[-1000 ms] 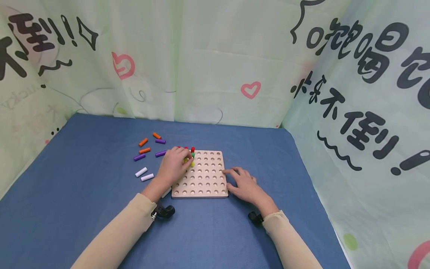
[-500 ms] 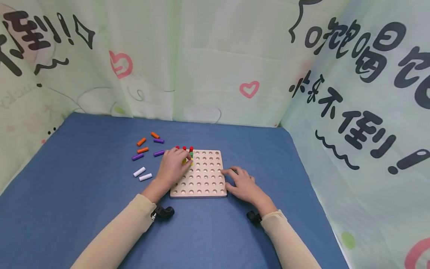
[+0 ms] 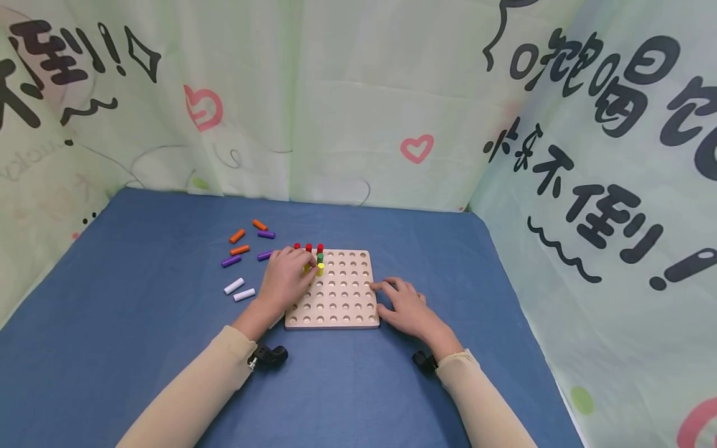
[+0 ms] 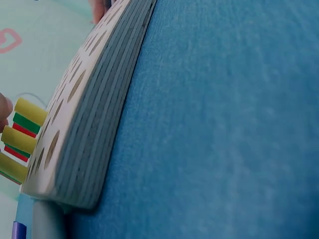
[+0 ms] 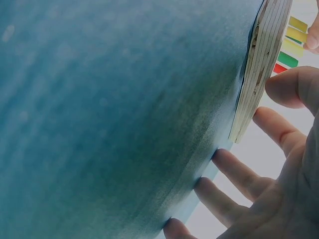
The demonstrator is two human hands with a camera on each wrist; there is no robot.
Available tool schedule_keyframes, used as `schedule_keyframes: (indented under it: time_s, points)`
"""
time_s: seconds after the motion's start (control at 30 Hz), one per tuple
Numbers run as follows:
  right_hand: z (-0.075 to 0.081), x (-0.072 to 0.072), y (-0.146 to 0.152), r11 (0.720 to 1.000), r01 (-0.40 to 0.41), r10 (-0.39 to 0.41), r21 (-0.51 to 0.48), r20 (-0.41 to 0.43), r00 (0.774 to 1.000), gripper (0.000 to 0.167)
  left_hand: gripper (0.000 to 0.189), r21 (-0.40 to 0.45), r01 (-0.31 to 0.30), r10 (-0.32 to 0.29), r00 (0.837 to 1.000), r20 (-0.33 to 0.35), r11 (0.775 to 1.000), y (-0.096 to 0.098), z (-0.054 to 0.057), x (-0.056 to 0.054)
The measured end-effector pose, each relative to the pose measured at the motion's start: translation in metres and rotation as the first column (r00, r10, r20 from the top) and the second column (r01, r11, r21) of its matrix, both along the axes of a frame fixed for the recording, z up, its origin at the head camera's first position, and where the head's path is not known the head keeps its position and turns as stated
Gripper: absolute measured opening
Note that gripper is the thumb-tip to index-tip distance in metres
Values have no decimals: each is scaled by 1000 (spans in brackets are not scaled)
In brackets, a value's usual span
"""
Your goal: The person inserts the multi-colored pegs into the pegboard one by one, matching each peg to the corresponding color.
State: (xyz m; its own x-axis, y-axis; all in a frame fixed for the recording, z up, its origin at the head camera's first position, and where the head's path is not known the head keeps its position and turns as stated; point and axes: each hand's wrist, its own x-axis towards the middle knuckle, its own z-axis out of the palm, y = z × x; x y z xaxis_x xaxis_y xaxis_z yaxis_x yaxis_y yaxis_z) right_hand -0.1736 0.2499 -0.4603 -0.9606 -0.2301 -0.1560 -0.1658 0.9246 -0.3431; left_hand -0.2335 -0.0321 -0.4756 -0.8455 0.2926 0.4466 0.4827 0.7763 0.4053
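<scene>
A pale wooden pegboard [image 3: 333, 319] with rows of round holes lies on the blue cloth. My left hand [image 3: 285, 277] hovers over its left part, thumb and fingertips bent close to the tops of the yellow pegs [image 4: 30, 112]. In the left wrist view the fingertips show a small gap to the nearest yellow peg, which stands upright. Green pegs [image 3: 320, 257] and red pegs [image 3: 320, 247] stand behind the yellow ones, partly hidden by the hand. My right hand [image 3: 409, 308] lies at the board's right edge, fingers spread; its thumb [image 5: 291, 87] and forefinger touch the board's side.
Left of the board lie loose orange pegs [image 3: 239, 250], purple pegs [image 3: 231, 261] and white pegs [image 3: 244, 295]. A greyish peg [image 4: 48, 219] lies close to the board's near left side. A printed curtain [image 3: 347, 124] rises behind the table.
My left hand has come off the rightmost yellow peg and shifted slightly left, so that peg now shows fully in its hole. The right hand stays at the board's edge.
</scene>
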Motion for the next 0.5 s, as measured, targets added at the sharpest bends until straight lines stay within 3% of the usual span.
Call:
schedule_keyframes:
  time_s: [0.3, 0.5]
  points:
    - [0, 1, -1, 1000, 5, -5, 0, 0, 1000, 48, 9, 93, 8, -5, 999, -34, 996, -20, -6, 6]
    - [-1, 0, -1, 1000, 4, -4, -2, 2, 1000, 48, 13, 83, -52, 53, 999, -4, 995, -45, -7, 5]
